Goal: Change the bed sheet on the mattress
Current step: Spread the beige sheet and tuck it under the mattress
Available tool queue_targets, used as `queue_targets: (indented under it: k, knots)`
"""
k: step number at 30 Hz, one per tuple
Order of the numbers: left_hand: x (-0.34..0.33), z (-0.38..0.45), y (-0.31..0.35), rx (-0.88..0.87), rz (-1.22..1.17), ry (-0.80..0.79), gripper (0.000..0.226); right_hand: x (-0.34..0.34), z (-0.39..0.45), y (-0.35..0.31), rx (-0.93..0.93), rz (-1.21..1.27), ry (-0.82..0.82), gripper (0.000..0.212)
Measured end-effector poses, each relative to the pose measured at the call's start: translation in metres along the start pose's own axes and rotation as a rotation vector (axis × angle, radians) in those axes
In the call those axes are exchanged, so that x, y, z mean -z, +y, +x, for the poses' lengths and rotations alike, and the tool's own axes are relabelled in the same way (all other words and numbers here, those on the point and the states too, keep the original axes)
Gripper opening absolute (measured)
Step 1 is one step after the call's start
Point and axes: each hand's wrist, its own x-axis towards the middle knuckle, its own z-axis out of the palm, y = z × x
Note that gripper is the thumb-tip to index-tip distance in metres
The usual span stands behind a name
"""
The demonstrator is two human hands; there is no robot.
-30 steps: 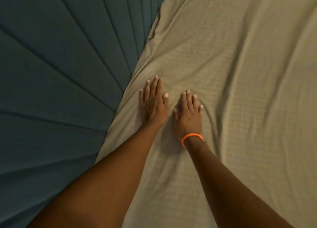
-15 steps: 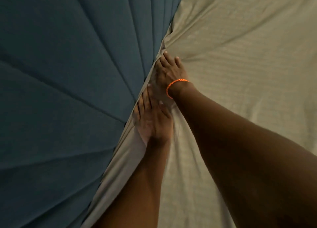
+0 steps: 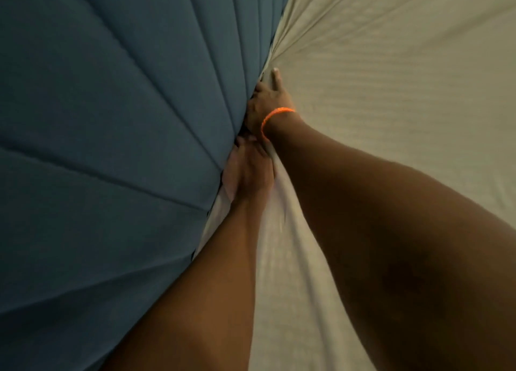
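The step in hand looks like tucking. The beige bed sheet (image 3: pixel 391 119) is spread over the mattress, which is hidden under it, and its edge runs along the blue padded headboard (image 3: pixel 125 119).

Both hands are pushed into the crack where the sheet meets the headboard. The right hand (image 3: pixel 266 102), the one with the orange bracelet (image 3: pixel 275 116) on its wrist, is farther up the crack. One of its fingers points straight along the sheet. Its other fingers go down into the crack and are hidden. The left hand (image 3: pixel 245 172) is just below it, close enough that the two hands nearly touch. Its fingertips are hidden in the crack too. So I cannot tell if either hand is holding a bit of the sheet or just pressing it down.

The sheet pulls tight in long folds that fan out from the crack near the right hand. Lower down, beside the left arm, a loose strip of sheet lies along the headboard and does not look pushed in yet.

I think the next move calls for sliding the hands along the crack and pressing the loose strip down. The push should be firm, so the sheet stays flat and does not bunch up.
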Motion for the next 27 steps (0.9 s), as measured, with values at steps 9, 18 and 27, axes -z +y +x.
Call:
queue_targets:
  k: [9, 18, 27]
  knots:
    - [-0.015, -0.004, -0.002, -0.073, 0.127, 0.252, 0.034, -0.013, -0.015, 0.017, 0.197, 0.092, 0.397, 0.038]
    - [-0.023, -0.004, -0.007, -0.053, 0.078, 0.15, 0.058, -0.013, 0.061, 0.036, 0.056, -0.199, -0.025, 0.063]
    - [-0.022, -0.007, -0.003, -0.022, 0.073, 0.151, 0.055, -0.014, 0.034, 0.056, 0.207, -0.116, 0.356, 0.03]
